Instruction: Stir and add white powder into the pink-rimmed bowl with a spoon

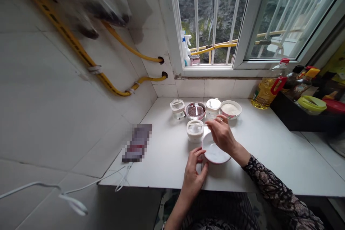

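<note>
In my right hand [222, 134] is a small white spoon [201, 124], pinched by the handle with its head at the mouth of a white lidded canister [195, 136]. My left hand [194, 174] curves against the left side of a white bowl [217, 154], fingertips at its rim and thumb near its front. Something pale lies in the bottom of the bowl, partly hidden under my right hand. Behind the canister stand a clear box [194, 112] over a bowl of dark contents, a second white canister [212, 107], and a bowl of white grains [230, 109].
Another canister [177, 107] stands at the back left. A pixelated dark object [137, 143] lies at the counter's left edge by a white cable [124, 179]. On the right are an oil bottle [266, 88] and a black rack [285, 111] of condiments, below the window [210, 18].
</note>
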### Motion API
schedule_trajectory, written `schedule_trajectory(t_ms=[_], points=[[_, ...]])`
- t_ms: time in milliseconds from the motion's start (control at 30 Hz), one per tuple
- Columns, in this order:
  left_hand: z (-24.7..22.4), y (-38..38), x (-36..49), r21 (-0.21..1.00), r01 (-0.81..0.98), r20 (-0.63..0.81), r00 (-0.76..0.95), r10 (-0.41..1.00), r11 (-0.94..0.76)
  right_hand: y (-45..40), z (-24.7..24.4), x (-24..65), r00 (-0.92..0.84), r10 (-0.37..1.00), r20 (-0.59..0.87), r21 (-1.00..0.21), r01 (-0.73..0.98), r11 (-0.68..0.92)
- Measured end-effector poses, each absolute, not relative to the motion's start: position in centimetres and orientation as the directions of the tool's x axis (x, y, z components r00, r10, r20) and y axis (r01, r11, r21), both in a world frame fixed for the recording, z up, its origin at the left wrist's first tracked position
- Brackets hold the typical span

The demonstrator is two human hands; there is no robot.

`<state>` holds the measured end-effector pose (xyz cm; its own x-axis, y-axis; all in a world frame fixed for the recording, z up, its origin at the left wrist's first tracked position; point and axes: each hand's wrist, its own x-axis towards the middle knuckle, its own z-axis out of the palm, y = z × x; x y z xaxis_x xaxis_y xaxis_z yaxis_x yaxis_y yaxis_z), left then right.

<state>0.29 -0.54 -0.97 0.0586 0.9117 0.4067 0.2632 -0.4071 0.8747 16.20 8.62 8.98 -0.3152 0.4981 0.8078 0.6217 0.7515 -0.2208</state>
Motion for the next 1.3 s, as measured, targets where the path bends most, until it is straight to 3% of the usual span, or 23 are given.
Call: schedule_trajectory(t_ms=[67, 133, 200, 267, 400, 600, 733, 900, 1067, 1300], points=[[-1.0, -0.5, 0.3, 0.872, 0.264, 0.412, 0.059, 0.909, -0.412, 8.5, 8.8, 16.2, -0.396, 0.425, 0.814, -0.09, 0.637, 0.766], [-1.0, -0.5, 0.3, 0.87, 0.267, 0.414, 0.059, 0.908, -0.414, 8.3, 8.9, 16.4, -0.37, 0.394, 0.841, -0.069, 0.649, 0.758], [-0.9, -0.6, 0.3, 0.869, 0.273, 0.413, 0.057, 0.909, -0.412, 8.2, 9.1, 17.0, -0.286, 0.403, 0.869, -0.134, 0.648, 0.75], [-0.9, -0.6, 0.3, 0.87, 0.279, 0.409, 0.053, 0.911, -0.407, 8.1, 9.5, 17.7, -0.185, 0.488, 0.853, -0.279, 0.628, 0.726], [-0.8, -0.7, 0.3, 0.874, 0.28, 0.402, 0.044, 0.914, -0.398, 8.2, 9.8, 20.0, -0.132, 0.732, 0.669, -0.558, 0.562, 0.611], [-0.9, -0.7, 0.3, 0.878, 0.271, 0.401, 0.033, 0.915, -0.394, 8.3, 8.9, 21.4, -0.506, 0.741, 0.441, -0.437, 0.6, 0.67], [-1.0, -0.7, 0.3, 0.881, 0.274, 0.392, 0.032, 0.919, -0.385, 7.8, 8.5, 20.3, -0.615, 0.728, 0.303, -0.503, 0.546, 0.67], [-0.9, -0.8, 0.3, 0.87, 0.283, 0.409, 0.04, 0.912, -0.403, 8.0, 8.8, 20.5, -0.478, 0.828, 0.292, -0.675, 0.51, 0.533], [-0.8, -0.7, 0.2, 0.87, 0.285, 0.408, 0.043, 0.912, -0.403, 9.0, 8.7, 21.5, -0.332, 0.935, 0.127, -0.914, 0.327, 0.24], [-0.8, -0.7, 0.3, 0.879, 0.27, 0.399, 0.034, 0.916, -0.393, 9.6, 8.2, 21.7, -0.261, 0.964, 0.044, -0.983, 0.163, 0.089]])
